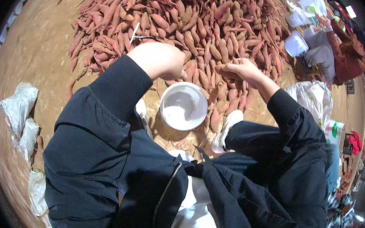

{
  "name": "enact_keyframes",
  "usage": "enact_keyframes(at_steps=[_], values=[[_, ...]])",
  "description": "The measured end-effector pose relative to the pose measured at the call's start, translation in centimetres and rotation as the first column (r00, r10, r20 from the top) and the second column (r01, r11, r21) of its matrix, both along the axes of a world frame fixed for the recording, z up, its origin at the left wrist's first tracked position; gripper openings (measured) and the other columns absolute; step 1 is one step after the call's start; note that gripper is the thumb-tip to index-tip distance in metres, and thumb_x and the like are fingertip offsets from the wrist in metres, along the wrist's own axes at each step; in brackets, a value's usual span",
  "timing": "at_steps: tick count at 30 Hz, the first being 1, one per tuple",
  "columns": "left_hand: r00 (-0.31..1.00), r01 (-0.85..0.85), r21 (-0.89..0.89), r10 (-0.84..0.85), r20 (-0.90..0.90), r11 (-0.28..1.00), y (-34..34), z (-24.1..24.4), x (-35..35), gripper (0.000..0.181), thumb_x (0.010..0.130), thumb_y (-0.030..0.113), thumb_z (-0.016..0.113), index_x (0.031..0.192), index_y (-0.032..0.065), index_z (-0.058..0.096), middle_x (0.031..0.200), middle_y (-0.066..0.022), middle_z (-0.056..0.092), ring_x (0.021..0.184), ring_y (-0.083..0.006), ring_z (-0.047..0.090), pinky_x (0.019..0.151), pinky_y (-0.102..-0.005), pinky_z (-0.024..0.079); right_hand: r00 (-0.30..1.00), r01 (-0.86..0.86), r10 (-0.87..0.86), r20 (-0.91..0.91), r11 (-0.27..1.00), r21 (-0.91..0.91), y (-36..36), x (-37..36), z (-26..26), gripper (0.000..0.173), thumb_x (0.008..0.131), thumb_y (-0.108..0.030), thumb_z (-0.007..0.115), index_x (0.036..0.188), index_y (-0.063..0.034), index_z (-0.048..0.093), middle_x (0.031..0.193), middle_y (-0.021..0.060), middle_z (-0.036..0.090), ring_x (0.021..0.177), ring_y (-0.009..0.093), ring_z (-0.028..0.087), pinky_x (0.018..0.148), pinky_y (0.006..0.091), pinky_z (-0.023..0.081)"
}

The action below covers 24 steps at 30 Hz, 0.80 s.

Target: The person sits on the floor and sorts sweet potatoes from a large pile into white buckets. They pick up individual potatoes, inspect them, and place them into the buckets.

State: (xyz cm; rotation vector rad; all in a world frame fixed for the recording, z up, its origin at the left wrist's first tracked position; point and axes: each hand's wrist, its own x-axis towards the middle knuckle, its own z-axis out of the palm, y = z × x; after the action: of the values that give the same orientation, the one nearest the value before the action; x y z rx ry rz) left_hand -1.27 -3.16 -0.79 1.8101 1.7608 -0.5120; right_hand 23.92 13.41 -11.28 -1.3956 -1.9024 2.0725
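A large heap of reddish sweet potatoes [207, 27] lies on the ground in front of me. My left hand [163, 59] is over its near edge, back towards me, with the fingers bent down. Its palm side is hidden, so whether it holds anything cannot be told. To the right, my right hand [243, 71] has its fingers curled around a brownish sweet potato [219, 68], whose end shows past the fingertips. A white plastic bucket [184, 106] stands upright below and between both hands, close to the heap. Its inside looks bare apart from a few small specks.
My white shoes [228, 130] flank the bucket. White plastic sacks [20, 108] lie at left. At the upper right, another person [347, 60] sits by several white buckets [295, 44]. A clear plastic bag [314, 98] and a printed carton [334, 132] are at right.
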Motion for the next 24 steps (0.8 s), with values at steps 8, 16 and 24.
enact_keyframes(at_steps=[8,16,24], values=[[0.999,-0.019,-0.019,0.019,-0.034,1.0,-1.6,-0.1,0.1,0.058,0.101,0.052,0.067,0.136,0.0064,0.065,0.122,-0.0227,0.074,0.118,-0.0384,0.07,0.099,-0.0491,0.056,0.976,0.035,-0.044,0.215,0.998,0.042,-1.6,2.7,-10.6,0.026,0.084,-0.023,0.085,0.085,-0.0003,0.074,0.074,0.0046,0.07,0.059,0.014,0.064,0.058,0.0291,0.053],[0.998,-0.067,-0.015,0.067,-0.004,0.998,-2.2,-0.1,0.0,0.057,0.102,0.044,0.068,0.141,0.0042,0.06,0.124,-0.0247,0.072,0.118,-0.0413,0.069,0.099,-0.0493,0.056,0.88,0.123,-0.319,0.352,0.869,0.479,-2.3,2.6,-19.9,0.056,0.068,-0.031,0.087,0.107,0.006,0.069,0.091,0.0179,0.076,0.082,0.026,0.075,0.077,0.0379,0.059],[0.994,-0.109,0.027,0.108,0.025,0.994,-1.9,-0.5,-0.4,0.063,0.101,0.04,0.07,0.15,0.0053,0.054,0.121,-0.0231,0.072,0.114,-0.0423,0.069,0.097,-0.0494,0.056,0.773,-0.02,-0.401,0.491,0.759,0.651,-2.3,-1.8,-23.5,0.071,0.078,-0.037,0.088,0.128,0.0047,0.06,0.122,0.0281,0.072,0.116,0.041,0.071,0.098,0.0474,0.057]])
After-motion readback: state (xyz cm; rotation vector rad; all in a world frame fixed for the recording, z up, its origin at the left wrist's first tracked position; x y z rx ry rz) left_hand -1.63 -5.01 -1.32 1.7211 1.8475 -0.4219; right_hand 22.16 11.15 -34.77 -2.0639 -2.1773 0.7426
